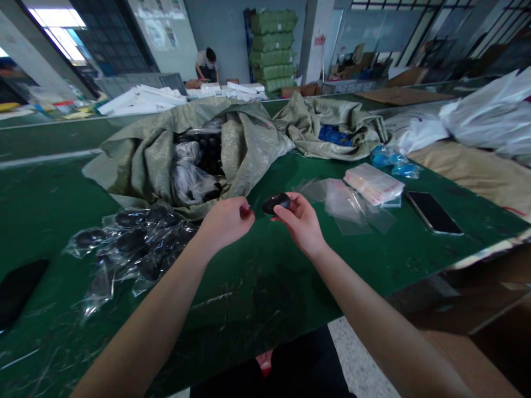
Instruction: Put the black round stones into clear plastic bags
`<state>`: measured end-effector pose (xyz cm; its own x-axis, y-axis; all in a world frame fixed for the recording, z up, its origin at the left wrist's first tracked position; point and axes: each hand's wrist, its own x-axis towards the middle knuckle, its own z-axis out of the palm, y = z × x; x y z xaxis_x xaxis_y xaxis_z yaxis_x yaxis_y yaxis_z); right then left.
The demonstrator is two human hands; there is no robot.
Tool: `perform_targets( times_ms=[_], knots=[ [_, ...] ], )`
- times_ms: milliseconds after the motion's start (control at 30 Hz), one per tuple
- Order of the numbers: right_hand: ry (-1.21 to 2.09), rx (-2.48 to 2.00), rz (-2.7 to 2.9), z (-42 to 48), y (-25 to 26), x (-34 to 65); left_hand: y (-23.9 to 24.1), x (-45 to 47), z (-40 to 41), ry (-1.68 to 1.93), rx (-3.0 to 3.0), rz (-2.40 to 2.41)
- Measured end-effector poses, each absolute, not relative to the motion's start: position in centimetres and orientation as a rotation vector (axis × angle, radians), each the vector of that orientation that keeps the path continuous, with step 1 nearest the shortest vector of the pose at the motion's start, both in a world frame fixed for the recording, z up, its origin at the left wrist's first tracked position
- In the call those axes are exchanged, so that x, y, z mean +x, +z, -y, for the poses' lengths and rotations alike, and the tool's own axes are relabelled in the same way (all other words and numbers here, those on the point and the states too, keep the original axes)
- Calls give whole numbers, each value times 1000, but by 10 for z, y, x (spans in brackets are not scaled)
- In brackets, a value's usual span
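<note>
My right hand [301,221] pinches a small black oval object [276,203] above the green table [265,276]. My left hand [226,221] is curled closed just to its left, fingertips near the object; what it holds, if anything, is hidden. Bagged black ovals in clear plastic [133,243] lie to the left of my left arm. An open woven sack [207,149] with more black pieces sits just behind both hands.
A stack of clear bags [373,183] and loose ones [344,204] lie right of my hands, beside a black phone [433,213]. A second sack [332,127] holds blue items. White bags [489,110] at right, cardboard box [477,326] below. A person [207,65] stands far back.
</note>
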<state>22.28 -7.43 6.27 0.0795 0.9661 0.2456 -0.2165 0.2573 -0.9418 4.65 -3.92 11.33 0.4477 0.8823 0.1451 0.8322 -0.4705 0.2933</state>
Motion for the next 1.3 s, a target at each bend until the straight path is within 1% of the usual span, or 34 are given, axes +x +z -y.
perform_targets(
  times_ms=[133, 467, 933, 1133, 1300],
  knots=[
    [1126, -858, 1157, 79, 68, 205, 114, 48, 40, 446, 2495, -1484],
    [913, -1020, 1335, 77, 49, 205, 120, 46, 41, 452, 2430, -1453],
    [465, -1260, 1676, 80, 55, 213, 121, 43, 40, 502, 2404, -1484],
    [390, -1307, 1799, 84, 60, 210, 119, 43, 39, 505, 2475, -1516],
    [283, -1458, 1922, 84, 64, 205, 118, 44, 41, 476, 2555, -1553]
  ],
)
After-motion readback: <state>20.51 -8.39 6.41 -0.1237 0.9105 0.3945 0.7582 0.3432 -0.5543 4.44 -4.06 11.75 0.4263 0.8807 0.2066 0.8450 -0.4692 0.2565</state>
